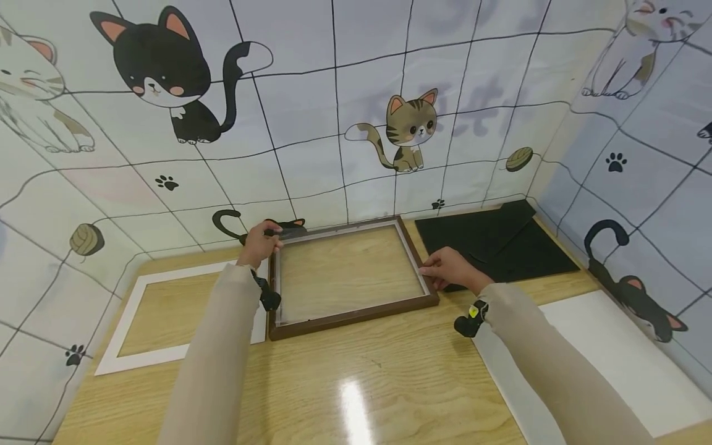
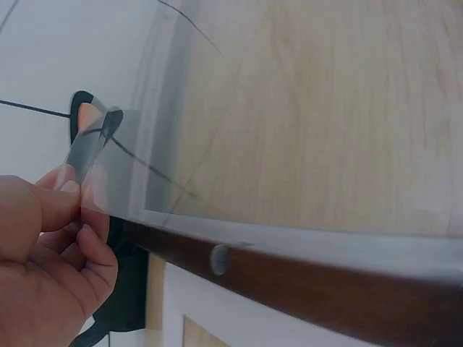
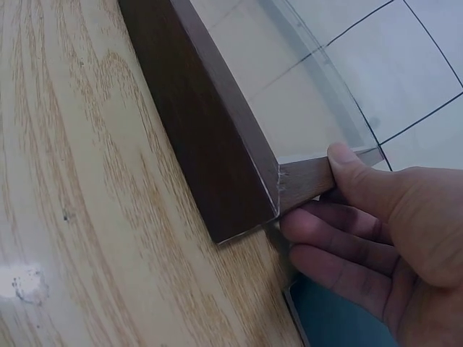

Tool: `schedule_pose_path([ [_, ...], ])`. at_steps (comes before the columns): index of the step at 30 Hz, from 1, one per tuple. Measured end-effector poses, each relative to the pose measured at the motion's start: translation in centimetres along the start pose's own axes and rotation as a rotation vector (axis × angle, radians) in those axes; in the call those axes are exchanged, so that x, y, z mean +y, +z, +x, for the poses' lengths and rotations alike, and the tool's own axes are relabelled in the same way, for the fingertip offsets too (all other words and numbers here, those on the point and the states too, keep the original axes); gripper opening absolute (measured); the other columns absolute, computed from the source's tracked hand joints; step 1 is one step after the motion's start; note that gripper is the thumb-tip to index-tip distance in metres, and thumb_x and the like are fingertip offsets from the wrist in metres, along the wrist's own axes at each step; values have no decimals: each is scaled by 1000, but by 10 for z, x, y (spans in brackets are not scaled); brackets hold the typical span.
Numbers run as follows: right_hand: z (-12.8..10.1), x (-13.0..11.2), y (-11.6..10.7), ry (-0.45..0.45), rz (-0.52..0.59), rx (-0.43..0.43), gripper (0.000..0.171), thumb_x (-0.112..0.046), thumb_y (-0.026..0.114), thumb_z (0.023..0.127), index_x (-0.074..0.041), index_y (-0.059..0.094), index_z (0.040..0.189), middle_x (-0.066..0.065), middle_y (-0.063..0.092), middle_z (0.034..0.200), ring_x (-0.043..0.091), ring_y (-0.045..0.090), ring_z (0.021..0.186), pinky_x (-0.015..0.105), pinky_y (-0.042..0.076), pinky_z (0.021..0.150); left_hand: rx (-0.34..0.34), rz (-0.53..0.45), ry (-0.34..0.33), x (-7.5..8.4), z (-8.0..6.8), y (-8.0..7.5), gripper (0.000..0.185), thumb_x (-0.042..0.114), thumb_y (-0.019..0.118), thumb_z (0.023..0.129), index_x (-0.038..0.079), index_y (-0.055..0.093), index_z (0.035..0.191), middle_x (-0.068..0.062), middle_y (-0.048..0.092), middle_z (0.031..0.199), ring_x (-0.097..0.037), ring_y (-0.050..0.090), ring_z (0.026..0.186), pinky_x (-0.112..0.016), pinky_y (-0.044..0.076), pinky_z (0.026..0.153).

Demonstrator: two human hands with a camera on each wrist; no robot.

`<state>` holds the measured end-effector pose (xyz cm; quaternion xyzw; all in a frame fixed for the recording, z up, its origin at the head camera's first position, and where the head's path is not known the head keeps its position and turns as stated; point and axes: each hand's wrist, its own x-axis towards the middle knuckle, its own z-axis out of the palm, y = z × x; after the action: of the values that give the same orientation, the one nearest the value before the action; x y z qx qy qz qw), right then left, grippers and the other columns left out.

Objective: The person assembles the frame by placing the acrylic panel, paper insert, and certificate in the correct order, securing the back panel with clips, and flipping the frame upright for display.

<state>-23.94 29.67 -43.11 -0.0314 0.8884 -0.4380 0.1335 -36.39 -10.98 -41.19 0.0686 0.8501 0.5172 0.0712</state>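
A brown picture frame (image 1: 356,316) lies on the wooden table, the tabletop showing through its clear middle. At its far left corner my left hand (image 1: 259,243) pinches the corner of a clear plastic sheet (image 2: 90,148) between thumb and fingers. That corner bends up above the frame, and the sheet reaches over the frame's opening in the left wrist view. My right hand (image 1: 452,268) holds the frame's right side, close to the near corner, with the thumb on top and the other fingers curled beneath in the right wrist view.
A white mat (image 1: 127,321) with a cut-out window lies left of the frame, partly under my left sleeve. Behind my right hand is a black backing board (image 1: 489,238) with a flap. A white board (image 1: 617,352) lies at the right. Cat-print wall covering (image 1: 311,111) borders the table.
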Motion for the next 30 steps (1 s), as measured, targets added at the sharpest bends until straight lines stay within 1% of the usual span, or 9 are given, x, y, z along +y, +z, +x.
schedule_pose_path([
  [4,0,0,1,3,-15,4,30,-12,60,90,13,59,107,10,62,71,22,62,57,35,54,55,-3,38,-31,0,-1,5,26,-3,43,94,-7,49,119,-27,62,86,-12,57,57,-27,47,60],
  [6,0,0,1,8,-22,7,30,-12,60,89,13,59,106,10,62,71,22,61,57,35,54,55,5,65,-43,-1,-1,7,27,-3,43,94,-6,50,119,-28,62,87,-14,58,57,-25,46,57],
  [9,1,1,2,25,-17,14,29,-12,61,89,12,60,105,10,62,71,20,61,57,34,54,55,18,114,-38,-3,-2,10,28,-4,42,92,-7,50,119,-29,63,88,-22,60,61,-22,43,53],
  [11,1,2,2,23,-13,10,28,-12,61,89,11,61,105,10,63,70,20,61,56,34,54,55,39,131,-27,-5,-1,12,29,-5,42,91,-7,51,118,-28,63,87,-26,62,64,-21,42,51],
  [13,1,3,2,28,-1,10,28,-12,61,89,11,61,104,9,63,70,20,61,56,34,54,54,64,150,-2,-6,-1,15,29,-6,42,90,-7,52,117,-28,63,86,-29,61,66,-23,42,50],
  [16,0,4,1,18,1,10,28,-12,61,89,11,61,105,9,63,69,20,61,56,34,54,54,113,185,54,-7,-1,18,25,-5,47,88,-8,56,112,-26,62,88,-30,60,72,-28,45,55],
  [20,-1,4,0,19,0,19,28,-12,61,89,12,61,105,9,64,70,21,61,55,34,54,54,154,212,114,-7,-2,20,22,-4,51,86,-9,58,106,-25,60,96,-35,58,84,-39,48,65],
  [24,-1,4,0,18,5,18,29,-12,61,89,12,60,106,10,64,71,22,62,56,34,54,54,173,210,116,-11,-2,20,21,-6,51,86,-10,59,105,-26,59,97,-37,56,89,-42,48,69],
  [30,0,5,2,25,10,19,30,-14,62,89,11,61,106,8,64,69,21,62,57,34,54,55,209,271,105,-21,-2,24,23,-5,53,85,-11,60,107,-26,58,98,-36,54,90,-45,46,73],
])
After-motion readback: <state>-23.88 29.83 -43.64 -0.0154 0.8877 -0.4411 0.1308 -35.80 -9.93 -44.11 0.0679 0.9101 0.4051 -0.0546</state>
